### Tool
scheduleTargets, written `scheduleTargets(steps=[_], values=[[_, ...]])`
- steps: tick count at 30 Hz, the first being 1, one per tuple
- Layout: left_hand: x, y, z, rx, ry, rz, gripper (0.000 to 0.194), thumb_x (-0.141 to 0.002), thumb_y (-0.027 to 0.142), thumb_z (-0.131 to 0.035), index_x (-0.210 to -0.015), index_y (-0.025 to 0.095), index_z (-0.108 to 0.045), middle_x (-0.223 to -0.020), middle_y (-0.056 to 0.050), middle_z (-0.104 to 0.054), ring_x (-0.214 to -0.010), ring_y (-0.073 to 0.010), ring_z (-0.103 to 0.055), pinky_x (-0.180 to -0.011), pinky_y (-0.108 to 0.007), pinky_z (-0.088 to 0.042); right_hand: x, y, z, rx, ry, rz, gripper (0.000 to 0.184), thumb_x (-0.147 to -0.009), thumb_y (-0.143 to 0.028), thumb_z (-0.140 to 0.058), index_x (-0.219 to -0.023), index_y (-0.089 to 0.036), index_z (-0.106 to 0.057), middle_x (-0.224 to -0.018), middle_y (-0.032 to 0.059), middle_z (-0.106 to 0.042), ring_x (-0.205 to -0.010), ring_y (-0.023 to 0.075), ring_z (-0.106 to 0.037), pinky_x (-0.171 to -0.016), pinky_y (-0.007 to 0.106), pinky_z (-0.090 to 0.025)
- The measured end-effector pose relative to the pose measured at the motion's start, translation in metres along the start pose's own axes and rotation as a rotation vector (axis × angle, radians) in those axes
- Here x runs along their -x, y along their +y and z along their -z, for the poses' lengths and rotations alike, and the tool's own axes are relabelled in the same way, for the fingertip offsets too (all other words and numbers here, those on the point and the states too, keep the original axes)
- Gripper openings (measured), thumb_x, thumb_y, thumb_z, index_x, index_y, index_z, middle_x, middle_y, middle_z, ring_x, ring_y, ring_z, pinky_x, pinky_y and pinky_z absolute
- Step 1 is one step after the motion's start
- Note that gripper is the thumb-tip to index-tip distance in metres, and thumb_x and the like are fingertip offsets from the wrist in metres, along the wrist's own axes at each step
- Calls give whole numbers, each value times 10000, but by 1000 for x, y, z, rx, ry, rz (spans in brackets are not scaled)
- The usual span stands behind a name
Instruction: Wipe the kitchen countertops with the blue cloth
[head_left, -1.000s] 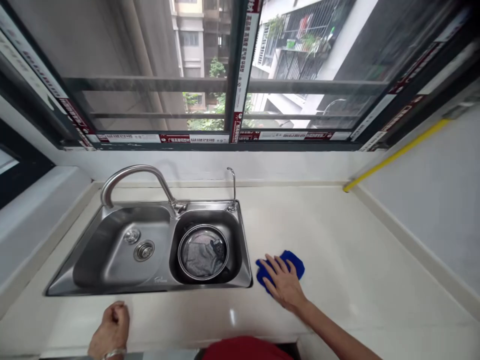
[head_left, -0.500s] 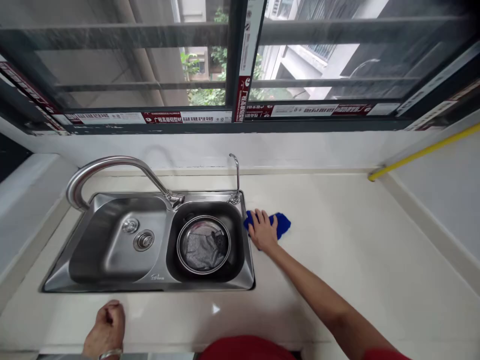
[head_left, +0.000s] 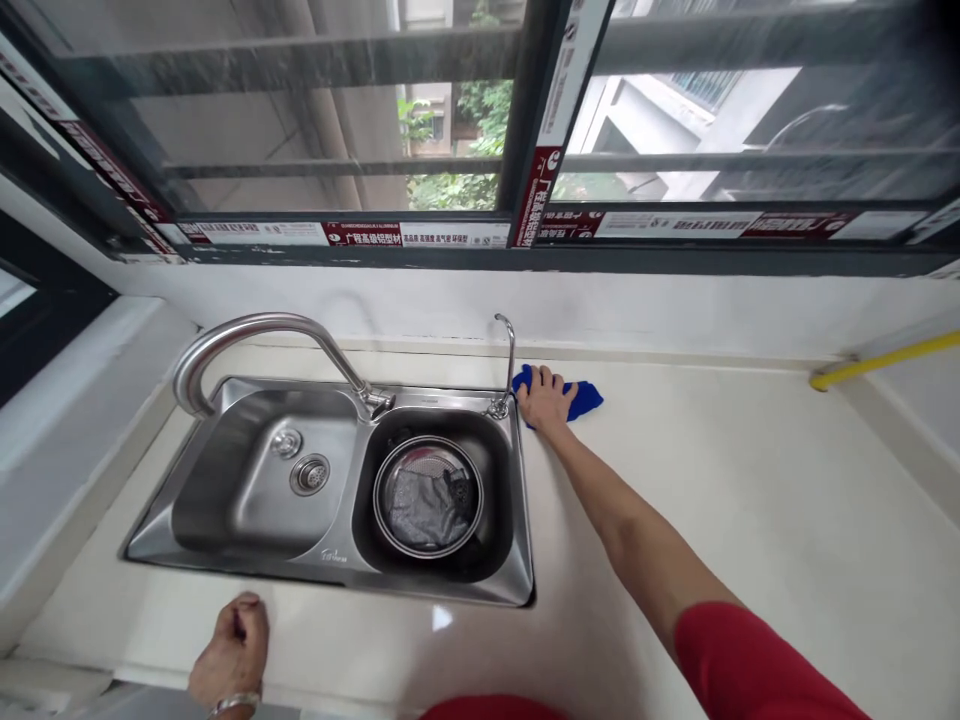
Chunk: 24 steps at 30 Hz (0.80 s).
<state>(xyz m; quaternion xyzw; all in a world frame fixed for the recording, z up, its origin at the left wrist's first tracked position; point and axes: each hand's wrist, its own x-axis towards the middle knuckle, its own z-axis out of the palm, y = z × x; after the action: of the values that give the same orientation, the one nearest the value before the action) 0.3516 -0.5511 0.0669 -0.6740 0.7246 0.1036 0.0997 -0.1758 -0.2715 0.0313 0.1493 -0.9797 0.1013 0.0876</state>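
Observation:
My right hand (head_left: pixel 545 400) presses a crumpled blue cloth (head_left: pixel 585 400) onto the pale countertop (head_left: pixel 705 480), just right of the sink's back right corner. Its fingers are spread and bent over the cloth, which sticks out on both sides. In front of the sink's left basin, my left hand (head_left: pixel 234 645) rests on the counter's front strip, curled into a loose fist with nothing showing in it. The steel double sink (head_left: pixel 345 545) lies between my hands. A round metal colander (head_left: pixel 428 497) with a grey cloth (head_left: pixel 431 508) in it sits in the right basin.
A large curved faucet (head_left: pixel 262 322) arches over the left basin. The thin small spout (head_left: pixel 510 350) rises close to my right hand. Behind the counter are a low white wall (head_left: pixel 637 310) and a dark-framed window (head_left: pixel 450 255). At the right a yellow pipe (head_left: pixel 885 362) meets the wall.
My right hand has slid the blue cloth away from me, along the sink's right edge toward the back wall. My left hand stays in its place on the counter. The view has turned slightly left.

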Motion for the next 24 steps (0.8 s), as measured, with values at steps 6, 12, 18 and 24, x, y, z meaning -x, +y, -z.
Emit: scheduleTargets(steps=[6, 12, 18, 24], values=[[-1, -1, 4, 11, -46, -54, 696, -855, 678, -175, -1203, 289, -636, -776, -127, -726, -672, -307, -650, -653, -388, -482, 47, 12, 16, 46, -40, 233, 562, -971, -399, -271, -1474, -215, -442, -1517, 80, -480, -1384, 309, -357, -1169, 589, -141], [-6, -9, -2, 91, -51, -92, 694, -862, 676, -181, -1231, 281, -617, -814, -130, -735, -673, -301, -661, -672, -398, -499, 146, 27, 33, 68, -63, 409, 536, -975, -399, -314, -1482, -278, -440, -1519, 53, -482, -1392, 299, -383, -1181, 567, -140], [-3, -13, -3, 149, -48, -101, 676, -862, 671, -192, -1224, 294, -621, -862, -131, -744, -716, -303, -670, -687, -397, -497, 221, 55, 52, 30, -105, 618, 595, -992, -444, -338, -1558, -272, -275, -1576, 60, -396, -1443, 286, -332, -1201, 583, -108], [-1, -11, 1, 165, -48, -108, 675, -859, 667, -196, -1218, 295, -631, -791, -130, -736, -674, -321, -659, -669, -411, -489, 230, 88, 69, 35, -137, 815, 590, -988, -469, -390, -1552, -347, -264, -1616, 37, -309, -1496, 311, -240, -1194, 660, -83]])
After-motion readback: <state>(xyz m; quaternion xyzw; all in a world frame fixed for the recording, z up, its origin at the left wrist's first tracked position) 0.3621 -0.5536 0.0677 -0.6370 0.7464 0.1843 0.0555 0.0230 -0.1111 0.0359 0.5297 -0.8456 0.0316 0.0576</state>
